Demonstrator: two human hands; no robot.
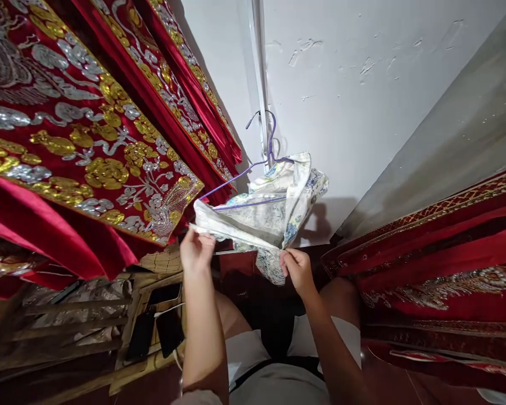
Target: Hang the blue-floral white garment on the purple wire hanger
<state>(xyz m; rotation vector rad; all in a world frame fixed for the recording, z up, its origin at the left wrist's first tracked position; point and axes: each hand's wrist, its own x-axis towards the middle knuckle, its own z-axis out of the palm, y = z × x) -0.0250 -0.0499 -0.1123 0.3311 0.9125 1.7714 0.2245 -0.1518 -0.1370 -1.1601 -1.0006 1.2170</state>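
A white garment with a blue and green floral print (270,219) hangs on a purple hanger (236,179), whose hook is over a thin metal bar (259,73). My left hand (197,247) pinches the garment's edge at its left end, by the hanger's tip. Farther right, my right hand (296,269) has fingers closed on the lower front edge of the same garment. Between both hands the white edge is stretched, and the hanger's lower bar shows through the opening. A gathered bit of the cloth droops just left of my right hand.
Red cloths with gold and silver sequins (109,174) hang at the left. More red embroidered cloth (438,270) lies at the right. On a wooden bench (126,377) at lower left are dark phones (171,332) with a white cable. A white wall (341,101) stands ahead.
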